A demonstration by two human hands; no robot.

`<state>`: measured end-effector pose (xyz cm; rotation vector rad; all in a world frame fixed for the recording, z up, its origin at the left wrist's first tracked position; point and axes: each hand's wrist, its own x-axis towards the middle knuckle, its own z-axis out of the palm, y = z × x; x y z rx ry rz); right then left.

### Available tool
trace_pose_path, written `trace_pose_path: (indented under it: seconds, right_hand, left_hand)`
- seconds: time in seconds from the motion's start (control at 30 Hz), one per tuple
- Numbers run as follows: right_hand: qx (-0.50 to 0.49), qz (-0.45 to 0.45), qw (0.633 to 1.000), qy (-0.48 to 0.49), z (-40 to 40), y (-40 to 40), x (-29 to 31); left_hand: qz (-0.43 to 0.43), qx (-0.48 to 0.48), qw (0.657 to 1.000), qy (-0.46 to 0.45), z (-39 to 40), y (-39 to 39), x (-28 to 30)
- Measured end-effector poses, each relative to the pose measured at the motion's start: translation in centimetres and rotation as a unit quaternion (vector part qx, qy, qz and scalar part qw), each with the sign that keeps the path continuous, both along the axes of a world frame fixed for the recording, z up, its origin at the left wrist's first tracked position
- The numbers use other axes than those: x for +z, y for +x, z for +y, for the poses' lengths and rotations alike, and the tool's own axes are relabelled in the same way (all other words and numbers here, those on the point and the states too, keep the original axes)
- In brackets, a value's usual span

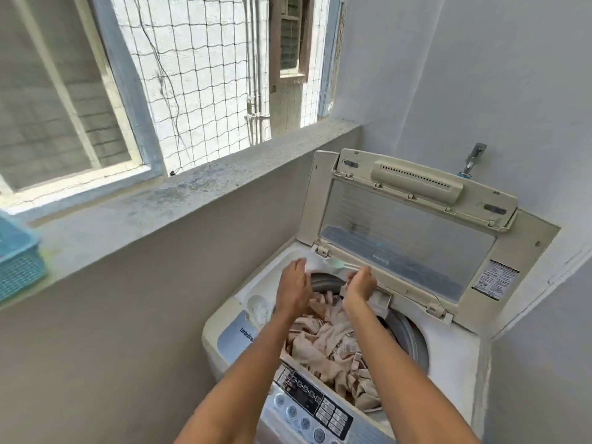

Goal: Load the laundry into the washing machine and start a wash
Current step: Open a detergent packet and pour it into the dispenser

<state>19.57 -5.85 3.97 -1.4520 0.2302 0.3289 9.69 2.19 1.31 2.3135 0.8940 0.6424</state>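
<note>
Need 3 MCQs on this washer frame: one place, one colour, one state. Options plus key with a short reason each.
1. Where is the laundry?
A. in the drum
B. on the window ledge
C. in the basket

2. What colour is the basket on the ledge?
A. red
B. blue
C. black

3. What state is the washing machine lid in?
A. shut flat
B. taken off
C. raised open

Key: 1 A, beige cloth fills the round opening below the left hand and right hand. 2 B, its lattice wall is light blue. 3 C, the lid stands up behind the drum, still hinged.
</note>
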Motion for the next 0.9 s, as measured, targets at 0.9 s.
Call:
trace_pose_path:
  seconds: [0.9]
  right_hand:
    - [0.399, -0.192, 0.896, -0.031, 4.9, -44.2, 22.0]
  left_hand:
    - [-0.08, 0.319, 0.911, 0.248, -2.3, -48.1, 21.9]
